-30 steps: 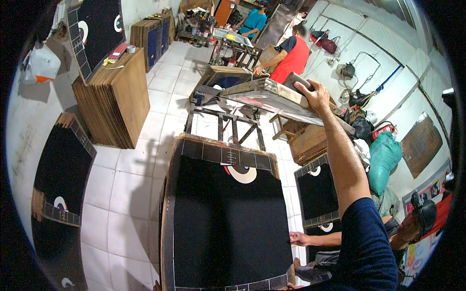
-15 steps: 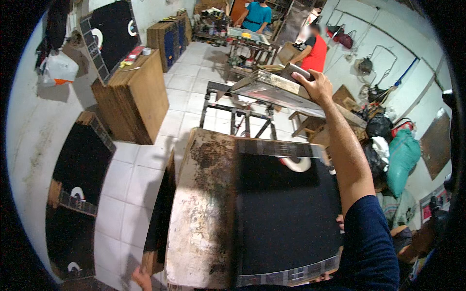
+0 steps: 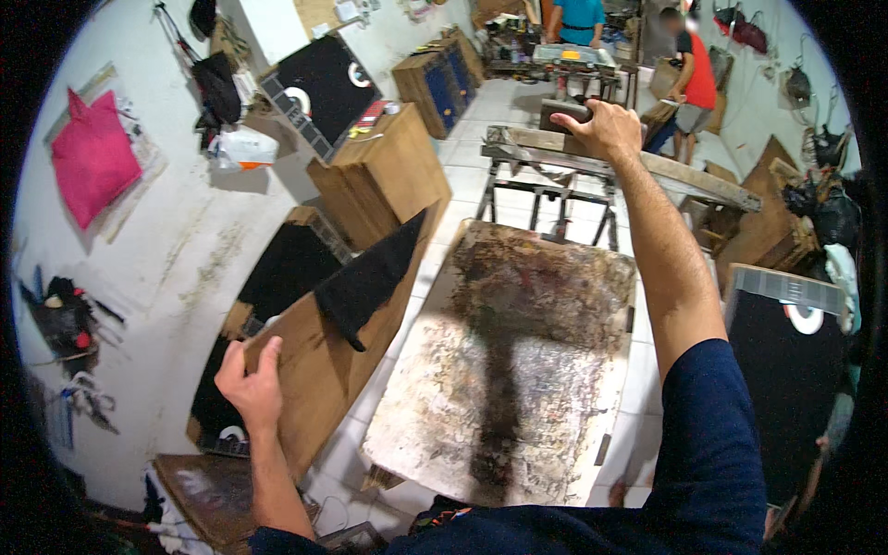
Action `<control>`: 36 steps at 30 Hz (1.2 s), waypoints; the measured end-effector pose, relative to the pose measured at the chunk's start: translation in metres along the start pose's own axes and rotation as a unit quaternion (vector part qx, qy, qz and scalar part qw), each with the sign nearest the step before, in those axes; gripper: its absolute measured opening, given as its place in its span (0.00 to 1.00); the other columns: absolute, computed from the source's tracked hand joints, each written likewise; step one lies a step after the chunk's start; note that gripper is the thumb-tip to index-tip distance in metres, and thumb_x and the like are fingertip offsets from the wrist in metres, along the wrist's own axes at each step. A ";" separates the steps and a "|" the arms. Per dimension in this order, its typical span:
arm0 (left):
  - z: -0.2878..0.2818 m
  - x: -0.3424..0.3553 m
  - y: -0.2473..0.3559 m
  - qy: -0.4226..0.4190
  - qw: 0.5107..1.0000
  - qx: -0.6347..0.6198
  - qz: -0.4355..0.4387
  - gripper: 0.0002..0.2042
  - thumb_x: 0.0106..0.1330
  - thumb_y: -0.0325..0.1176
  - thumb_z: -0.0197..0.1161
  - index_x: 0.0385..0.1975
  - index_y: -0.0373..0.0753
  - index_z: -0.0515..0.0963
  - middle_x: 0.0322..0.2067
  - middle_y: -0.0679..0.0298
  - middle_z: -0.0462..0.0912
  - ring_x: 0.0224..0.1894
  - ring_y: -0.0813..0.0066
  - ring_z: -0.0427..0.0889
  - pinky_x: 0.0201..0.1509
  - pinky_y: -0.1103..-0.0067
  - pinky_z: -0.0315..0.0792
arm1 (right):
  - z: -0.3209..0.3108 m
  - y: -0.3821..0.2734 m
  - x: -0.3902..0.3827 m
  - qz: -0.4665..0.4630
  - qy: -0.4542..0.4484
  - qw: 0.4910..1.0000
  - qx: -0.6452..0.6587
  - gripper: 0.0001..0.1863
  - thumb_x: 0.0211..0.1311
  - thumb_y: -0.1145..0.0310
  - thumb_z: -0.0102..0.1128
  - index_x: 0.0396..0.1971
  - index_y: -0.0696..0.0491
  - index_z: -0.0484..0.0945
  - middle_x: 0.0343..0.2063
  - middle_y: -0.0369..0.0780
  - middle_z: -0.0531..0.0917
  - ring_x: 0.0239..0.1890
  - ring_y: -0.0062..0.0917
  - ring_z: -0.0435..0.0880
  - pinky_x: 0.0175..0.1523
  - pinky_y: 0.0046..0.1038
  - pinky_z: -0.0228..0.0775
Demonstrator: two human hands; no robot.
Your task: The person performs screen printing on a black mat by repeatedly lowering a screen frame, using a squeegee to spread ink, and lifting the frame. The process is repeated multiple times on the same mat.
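At the left my left hand [image 3: 252,384] is closed on the near edge of a tilted wooden board [image 3: 310,384], thumb on its face. A piece of black fabric [image 3: 375,277] lies over the board's far part. My right hand [image 3: 609,134] reaches far forward and grips the raised, long wooden frame [image 3: 684,176], next to a dark grey block [image 3: 560,113]; its fingertips are partly hidden. Between my arms is a stained, paint-crusted platen [image 3: 518,361], with my arm's shadow across it. A black panel board [image 3: 786,370] with a white curved print stands at the right.
A metal stand [image 3: 546,190] is beyond the platen. Stacked boards [image 3: 388,166] and more black panels [image 3: 277,268] line the left wall. Two people work at the back, one in blue [image 3: 575,20], one in red [image 3: 700,74]. Bags [image 3: 832,217] hang or lie at the right.
The black panel board has moved off the platen to the right, where another person's fingers showed at its edge. My left hand has raised the wooden board from low left. My view has turned left.
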State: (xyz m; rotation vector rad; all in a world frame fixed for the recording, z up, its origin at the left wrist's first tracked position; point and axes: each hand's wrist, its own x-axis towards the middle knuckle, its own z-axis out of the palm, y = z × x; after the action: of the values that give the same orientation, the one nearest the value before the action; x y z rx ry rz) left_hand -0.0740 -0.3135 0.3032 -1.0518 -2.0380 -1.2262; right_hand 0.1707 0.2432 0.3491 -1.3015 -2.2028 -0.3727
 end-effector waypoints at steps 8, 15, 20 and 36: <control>-0.013 -0.115 0.132 -0.247 0.910 -0.161 0.292 0.08 0.62 0.25 0.71 0.41 0.34 0.87 0.28 0.62 0.83 0.27 0.66 0.82 0.31 0.71 0.71 | -0.004 0.001 -0.006 0.000 0.012 0.998 0.060 0.43 0.53 0.19 0.57 0.38 0.49 0.90 0.37 0.45 0.91 0.45 0.36 0.90 0.51 0.41 0.72; 0.067 -0.270 0.162 -0.391 0.792 -0.304 0.359 0.24 0.51 0.34 0.64 0.48 0.28 0.82 0.47 0.51 0.82 0.45 0.52 0.80 0.48 0.59 0.74 | -0.003 -0.003 -0.012 0.004 0.011 0.999 0.042 0.45 0.54 0.18 0.55 0.38 0.50 0.89 0.36 0.42 0.90 0.43 0.34 0.89 0.50 0.39 0.71; 0.103 -0.274 0.120 -0.558 0.729 -0.364 0.156 0.28 0.61 0.41 0.73 0.58 0.31 0.80 0.61 0.47 0.76 0.66 0.49 0.74 0.70 0.60 0.68 | -0.002 -0.004 -0.012 0.002 0.010 1.000 0.028 0.45 0.55 0.18 0.54 0.38 0.50 0.89 0.36 0.45 0.90 0.45 0.37 0.89 0.53 0.42 0.72; 0.045 -0.301 -0.283 -0.233 0.822 -0.100 -0.510 0.24 0.81 0.45 0.54 0.24 0.33 0.73 0.23 0.71 0.71 0.28 0.79 0.65 0.31 0.69 0.62 | 0.009 -0.005 -0.008 0.027 -0.001 0.999 -0.034 0.52 0.49 0.11 0.49 0.47 0.47 0.90 0.40 0.50 0.91 0.48 0.43 0.90 0.55 0.46 0.80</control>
State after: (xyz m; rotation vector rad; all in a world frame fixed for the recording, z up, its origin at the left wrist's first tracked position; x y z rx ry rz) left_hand -0.1448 -0.4572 -0.0807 -0.2479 -3.0910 -1.8268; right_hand 0.1665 0.2394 0.3372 -1.3959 -2.1685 -0.4288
